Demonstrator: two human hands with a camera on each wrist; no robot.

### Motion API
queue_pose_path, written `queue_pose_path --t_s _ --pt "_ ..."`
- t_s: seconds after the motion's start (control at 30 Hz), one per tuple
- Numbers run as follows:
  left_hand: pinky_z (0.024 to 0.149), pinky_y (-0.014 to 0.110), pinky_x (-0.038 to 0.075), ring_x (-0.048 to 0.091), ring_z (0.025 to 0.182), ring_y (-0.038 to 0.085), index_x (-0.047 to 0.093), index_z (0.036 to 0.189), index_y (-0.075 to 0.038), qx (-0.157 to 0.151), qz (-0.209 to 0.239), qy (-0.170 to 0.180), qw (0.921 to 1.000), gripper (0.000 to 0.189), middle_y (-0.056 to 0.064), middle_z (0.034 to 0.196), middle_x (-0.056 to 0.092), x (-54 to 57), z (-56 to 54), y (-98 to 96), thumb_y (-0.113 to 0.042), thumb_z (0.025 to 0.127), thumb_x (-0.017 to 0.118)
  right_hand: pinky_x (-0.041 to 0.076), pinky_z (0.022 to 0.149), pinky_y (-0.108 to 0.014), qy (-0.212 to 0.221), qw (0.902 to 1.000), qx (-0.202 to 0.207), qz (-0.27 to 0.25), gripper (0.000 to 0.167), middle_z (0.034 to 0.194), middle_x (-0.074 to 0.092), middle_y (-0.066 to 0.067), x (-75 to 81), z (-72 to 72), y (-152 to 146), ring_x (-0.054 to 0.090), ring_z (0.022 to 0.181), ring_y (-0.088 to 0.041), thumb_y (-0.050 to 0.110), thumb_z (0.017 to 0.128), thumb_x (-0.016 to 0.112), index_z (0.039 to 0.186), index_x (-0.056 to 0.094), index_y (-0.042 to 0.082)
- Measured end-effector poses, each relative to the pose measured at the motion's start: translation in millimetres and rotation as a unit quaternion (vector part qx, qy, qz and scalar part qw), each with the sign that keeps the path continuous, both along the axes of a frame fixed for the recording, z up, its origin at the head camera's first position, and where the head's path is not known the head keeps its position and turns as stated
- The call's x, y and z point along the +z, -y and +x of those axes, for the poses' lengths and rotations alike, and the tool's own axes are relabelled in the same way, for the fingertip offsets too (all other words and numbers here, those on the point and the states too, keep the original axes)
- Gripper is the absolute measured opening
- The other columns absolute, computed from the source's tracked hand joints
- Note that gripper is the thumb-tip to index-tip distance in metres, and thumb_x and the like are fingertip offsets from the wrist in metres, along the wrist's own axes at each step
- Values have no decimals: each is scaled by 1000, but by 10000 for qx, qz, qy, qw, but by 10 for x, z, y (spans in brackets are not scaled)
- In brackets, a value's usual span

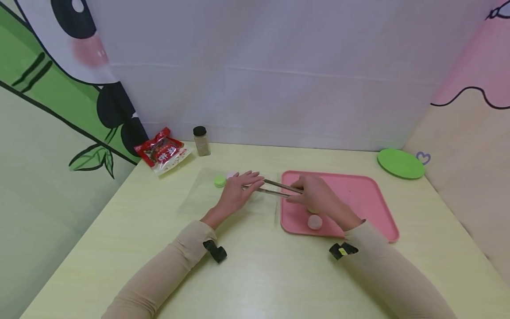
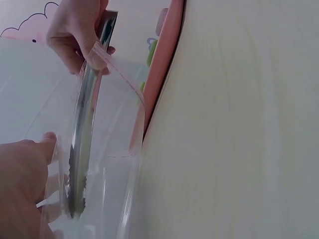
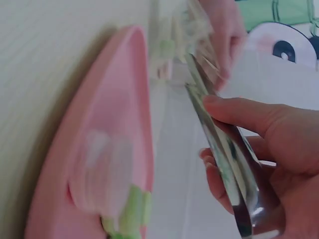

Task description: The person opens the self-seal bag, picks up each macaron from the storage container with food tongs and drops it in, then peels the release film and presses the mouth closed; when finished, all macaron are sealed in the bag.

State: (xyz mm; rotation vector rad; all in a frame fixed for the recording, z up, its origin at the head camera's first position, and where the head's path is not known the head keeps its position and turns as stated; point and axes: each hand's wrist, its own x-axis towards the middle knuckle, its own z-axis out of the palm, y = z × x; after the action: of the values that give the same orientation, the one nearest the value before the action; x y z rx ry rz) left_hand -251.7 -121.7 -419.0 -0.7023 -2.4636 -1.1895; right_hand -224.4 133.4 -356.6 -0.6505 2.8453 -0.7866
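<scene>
My right hand point(image 1: 318, 195) grips metal tongs point(image 2: 84, 129) over the left edge of a pink tray point(image 1: 368, 195). The tongs reach left into a clear plastic bag point(image 2: 112, 194); their tips show through its film. My left hand point(image 1: 237, 191) touches the bag near the tong tips with its fingers stretched out, partly behind the film in the left wrist view. A green macaron point(image 1: 219, 181) and a pale one point(image 1: 230, 174) show at the bag, left of that hand. On the tray, below my right hand, sit a pink macaron point(image 1: 314, 222) and a partly hidden green one point(image 3: 130, 214).
A red snack packet point(image 1: 165, 150) and a black-lidded jar point(image 1: 201, 141) stand at the back left of the table point(image 1: 247, 274). At the back right lies a green plate point(image 1: 400, 163). A printed cloth wall point(image 1: 279, 97) closes off the rear.
</scene>
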Motion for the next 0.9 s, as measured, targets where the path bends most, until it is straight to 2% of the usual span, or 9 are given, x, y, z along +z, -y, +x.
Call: queue_pose_path --t_s 0.13,0.27,0.43,0.67,0.8,0.9 --pt "113 62 27 57 125 36 76 116 -8 53 7 -30 10000 28 11 124 68 -5 -12 -5 -24 94 71 39 56 -30 228 9997 -73 -80 13 70 57 1 67 68 -319 47 63 -16 24 87 80 84 76 13" --pt "113 62 27 58 125 35 76 116 -8 54 -22 -7 10000 26 11 124 68 4 2 -10 -22 96 69 42 59 -31 60 9998 -190 -61 8 73 59 2 84 123 -626 49 67 -17 23 85 81 89 78 17" --pt "114 61 26 56 127 34 74 119 -6 95 -71 95 9999 25 11 126 67 4 32 -10 -17 97 66 38 60 -31 -224 9992 -322 56 17 71 54 1 67 147 -1011 46 69 -18 25 82 84 96 80 15" --pt "113 61 28 58 125 33 73 121 -5 79 -22 49 10000 27 11 126 67 5 22 -17 -13 97 65 44 58 -26 -133 9964 -805 -220 36 77 61 -1 175 144 -1631 52 68 -15 31 81 85 104 78 5" --pt "112 59 31 60 123 29 71 124 -5 88 -170 4 9998 27 11 126 67 2 19 -10 -16 101 62 47 61 -26 -15 9971 -734 -187 42 82 64 -1 197 158 -1878 55 71 -13 34 81 85 110 77 4" --pt "112 60 31 61 122 28 69 126 -4 30 -285 -67 9996 28 12 127 67 16 24 -9 -15 102 60 49 64 -26 30 9982 -584 -133 36 86 67 2 172 160 -2002 57 74 -14 35 80 86 106 79 11"
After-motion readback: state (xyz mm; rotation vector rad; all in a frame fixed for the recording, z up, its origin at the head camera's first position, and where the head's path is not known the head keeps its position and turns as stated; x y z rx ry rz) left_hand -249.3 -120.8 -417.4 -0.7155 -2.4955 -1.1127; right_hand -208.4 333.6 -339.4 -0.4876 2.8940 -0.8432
